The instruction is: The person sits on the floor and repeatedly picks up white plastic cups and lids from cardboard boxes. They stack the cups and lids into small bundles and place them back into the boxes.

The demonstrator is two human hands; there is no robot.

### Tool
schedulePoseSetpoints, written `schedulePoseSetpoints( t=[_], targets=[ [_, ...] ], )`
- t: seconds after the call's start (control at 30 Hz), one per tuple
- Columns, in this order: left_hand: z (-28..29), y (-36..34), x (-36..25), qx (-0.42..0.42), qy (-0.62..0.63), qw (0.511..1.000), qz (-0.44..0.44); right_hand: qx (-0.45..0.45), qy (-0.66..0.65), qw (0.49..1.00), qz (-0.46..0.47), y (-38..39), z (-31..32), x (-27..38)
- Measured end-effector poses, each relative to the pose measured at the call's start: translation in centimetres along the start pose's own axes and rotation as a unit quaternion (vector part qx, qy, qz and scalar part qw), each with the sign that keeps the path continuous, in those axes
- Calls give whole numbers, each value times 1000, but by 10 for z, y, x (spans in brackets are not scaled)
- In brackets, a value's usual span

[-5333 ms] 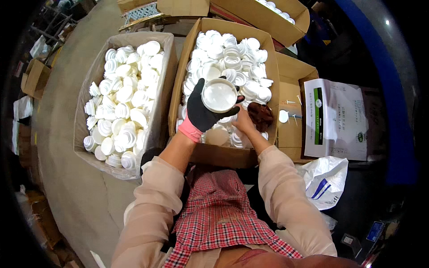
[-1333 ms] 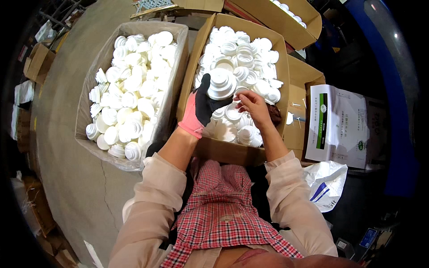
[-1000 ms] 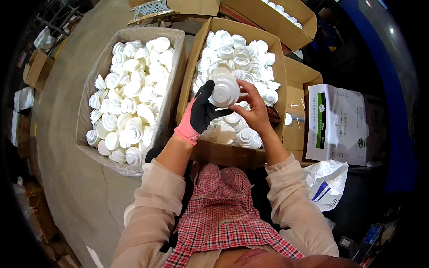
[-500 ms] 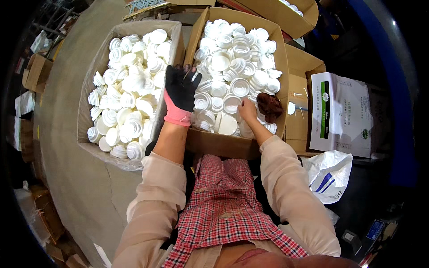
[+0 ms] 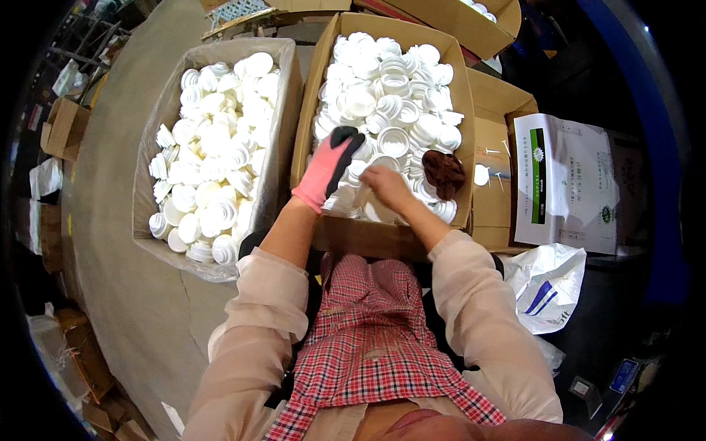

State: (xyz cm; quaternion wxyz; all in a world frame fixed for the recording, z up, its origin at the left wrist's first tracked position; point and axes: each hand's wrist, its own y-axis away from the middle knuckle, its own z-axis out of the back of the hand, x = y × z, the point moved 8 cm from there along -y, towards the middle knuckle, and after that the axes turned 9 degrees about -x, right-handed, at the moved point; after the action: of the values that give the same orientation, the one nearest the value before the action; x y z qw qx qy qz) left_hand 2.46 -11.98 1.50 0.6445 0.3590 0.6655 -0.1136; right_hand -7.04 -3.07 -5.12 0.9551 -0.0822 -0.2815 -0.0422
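Observation:
My left hand wears a pink glove with black fingers. It is over the left front part of a cardboard box of white ridged plastic lids, its fingers curled together; whatever they hold is hidden. Just to its right, my bare right hand has its fingers closed at the edge of a white plastic lid, partly covered and blurred. More white lids fill the box around both hands. A dark brown cloth lies on the lids right of my right hand.
A plastic-lined box on the left holds similar white lids. An open cardboard box on the right contains small white pieces. Beside it are a printed cardboard sheet and a white plastic bag. Another carton stands behind.
My left hand has turned and moved right, from the box's left edge to over the lids, its spread fingers now curled. My right hand has shifted left towards it.

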Motion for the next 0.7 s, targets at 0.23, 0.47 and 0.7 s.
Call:
schedulePoseSetpoints(
  t=[0.23, 0.47, 0.7],
  targets=[
    [-33, 17, 10, 126, 85, 986, 75, -135, -229, 964, 13, -12, 110, 20],
    [-14, 16, -70, -60, -274, 878, -389, -89, -10, 936, -341, 3, 28, -115],
    [-8, 24, -84, -106, -352, 830, -420, -169, -22, 928, -331, 1, 21, -117]
  ],
)
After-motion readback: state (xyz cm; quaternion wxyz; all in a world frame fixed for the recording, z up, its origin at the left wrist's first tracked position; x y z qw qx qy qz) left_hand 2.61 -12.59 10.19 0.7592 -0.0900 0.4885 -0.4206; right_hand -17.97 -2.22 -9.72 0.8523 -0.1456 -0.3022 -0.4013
